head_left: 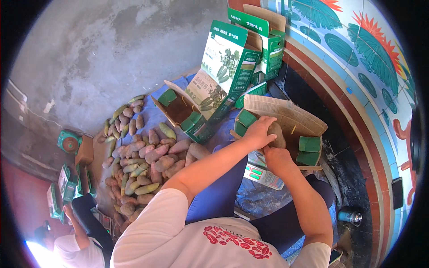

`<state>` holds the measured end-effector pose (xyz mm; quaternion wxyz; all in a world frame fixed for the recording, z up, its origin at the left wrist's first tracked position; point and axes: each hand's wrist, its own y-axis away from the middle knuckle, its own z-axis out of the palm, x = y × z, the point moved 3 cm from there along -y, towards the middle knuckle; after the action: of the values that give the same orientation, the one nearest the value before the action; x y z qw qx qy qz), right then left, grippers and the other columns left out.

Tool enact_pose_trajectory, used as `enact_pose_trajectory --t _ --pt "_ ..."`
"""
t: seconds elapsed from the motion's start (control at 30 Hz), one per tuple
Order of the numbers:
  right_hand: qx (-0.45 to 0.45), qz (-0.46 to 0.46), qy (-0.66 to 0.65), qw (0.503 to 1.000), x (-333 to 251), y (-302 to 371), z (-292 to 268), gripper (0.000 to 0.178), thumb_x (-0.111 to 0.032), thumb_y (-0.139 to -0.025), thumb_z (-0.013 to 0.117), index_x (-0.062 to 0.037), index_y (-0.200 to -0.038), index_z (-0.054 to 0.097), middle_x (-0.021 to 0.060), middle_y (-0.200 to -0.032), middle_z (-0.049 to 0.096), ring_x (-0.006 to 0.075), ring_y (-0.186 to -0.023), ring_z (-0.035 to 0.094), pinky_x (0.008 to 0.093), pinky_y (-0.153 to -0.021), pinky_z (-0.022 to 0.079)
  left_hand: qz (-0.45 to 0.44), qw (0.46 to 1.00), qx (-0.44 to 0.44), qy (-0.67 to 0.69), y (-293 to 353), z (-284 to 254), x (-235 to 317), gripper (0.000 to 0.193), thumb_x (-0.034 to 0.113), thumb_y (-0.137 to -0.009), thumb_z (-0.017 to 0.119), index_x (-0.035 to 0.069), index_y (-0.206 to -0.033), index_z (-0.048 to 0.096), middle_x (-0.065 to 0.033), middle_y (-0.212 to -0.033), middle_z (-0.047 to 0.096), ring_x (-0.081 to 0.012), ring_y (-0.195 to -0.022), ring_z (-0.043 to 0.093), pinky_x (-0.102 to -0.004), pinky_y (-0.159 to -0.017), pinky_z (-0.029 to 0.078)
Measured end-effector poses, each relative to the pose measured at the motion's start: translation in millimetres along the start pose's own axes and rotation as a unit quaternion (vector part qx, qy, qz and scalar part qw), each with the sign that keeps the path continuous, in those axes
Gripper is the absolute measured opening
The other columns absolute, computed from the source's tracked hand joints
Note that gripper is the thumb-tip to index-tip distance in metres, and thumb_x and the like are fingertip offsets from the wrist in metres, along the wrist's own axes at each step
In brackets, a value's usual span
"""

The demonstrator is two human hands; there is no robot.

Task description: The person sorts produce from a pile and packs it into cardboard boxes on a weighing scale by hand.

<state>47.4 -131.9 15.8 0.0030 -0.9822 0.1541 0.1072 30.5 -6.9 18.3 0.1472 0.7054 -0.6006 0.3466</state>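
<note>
My left hand point(261, 132) is closed around a brownish, soil-dusted radish point(278, 135), its fingers over the upper side. Just below, my right hand point(278, 160) is closed at the radish's lower end, its fingertips partly hidden. Both hands are over an open cardboard box point(290, 107) with green end flaps and a bare brown inside. Next to the box's near side, a digital scale point(267, 178) shows a lit display. What lies deeper in the box is partly hidden by my hands.
A large pile of green and brownish radishes point(156, 154) lies on a blue sheet to the left. Printed green-and-white boxes point(230, 56) stand beyond. Another person point(78, 245) works at lower left. A blue canister point(349, 216) sits at right, near the tiled wall point(353, 85).
</note>
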Motion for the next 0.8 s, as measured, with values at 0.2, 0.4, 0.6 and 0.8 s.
enact_pose_trajectory --t 0.2,0.4,0.6,0.8 --pt "-0.007 0.005 0.007 1.0 -2.2 3.2 -5.2 0.021 -0.006 -0.078 0.052 -0.0018 -0.098 0.055 0.016 -0.081 0.065 0.0318 -0.072 0.065 0.041 -0.061 0.052 0.013 0.999 0.029 -0.012 8.3 -0.8 -0.4 0.045 0.021 -0.078 0.064 0.008 -0.118 0.051 -0.0177 -0.116 0.053 -0.0348 -0.11 0.049 -0.039 -0.095 0.04" --pt "0.028 0.018 -0.004 0.999 -1.4 -0.5 4.4 0.017 -0.006 -0.077 0.052 -0.0036 -0.094 0.057 0.015 -0.077 0.065 0.0305 -0.07 0.065 0.0389 -0.059 0.052 0.0 1.0 0.023 0.006 11.3 -9.1 -1.3 0.028 0.019 -0.079 0.062 0.005 -0.104 0.059 -0.0165 -0.107 0.058 -0.034 -0.103 0.053 -0.0386 -0.09 0.042" --pt "0.032 0.013 -0.013 0.999 -3.9 1.5 -0.2 0.014 -0.008 -0.079 0.052 -0.0036 -0.091 0.058 0.0135 -0.073 0.065 0.0292 -0.068 0.065 0.0389 -0.057 0.052 0.017 1.0 0.025 -0.004 13.6 -14.0 -0.1 0.022 0.017 -0.081 0.061 0.005 -0.099 0.06 -0.0149 -0.105 0.059 -0.0324 -0.101 0.055 -0.0382 -0.088 0.043" --pt "0.025 -0.006 0.004 1.0 -3.0 1.4 0.0 0.014 -0.01 -0.08 0.052 -0.0041 -0.091 0.057 0.0128 -0.073 0.065 0.0283 -0.068 0.065 0.0388 -0.057 0.052 -0.009 0.995 0.096 0.03 11.9 -29.5 6.6 0.018 0.013 -0.081 0.061 0.003 -0.095 0.061 -0.0137 -0.1 0.061 -0.0302 -0.091 0.06 -0.0339 -0.079 0.047"
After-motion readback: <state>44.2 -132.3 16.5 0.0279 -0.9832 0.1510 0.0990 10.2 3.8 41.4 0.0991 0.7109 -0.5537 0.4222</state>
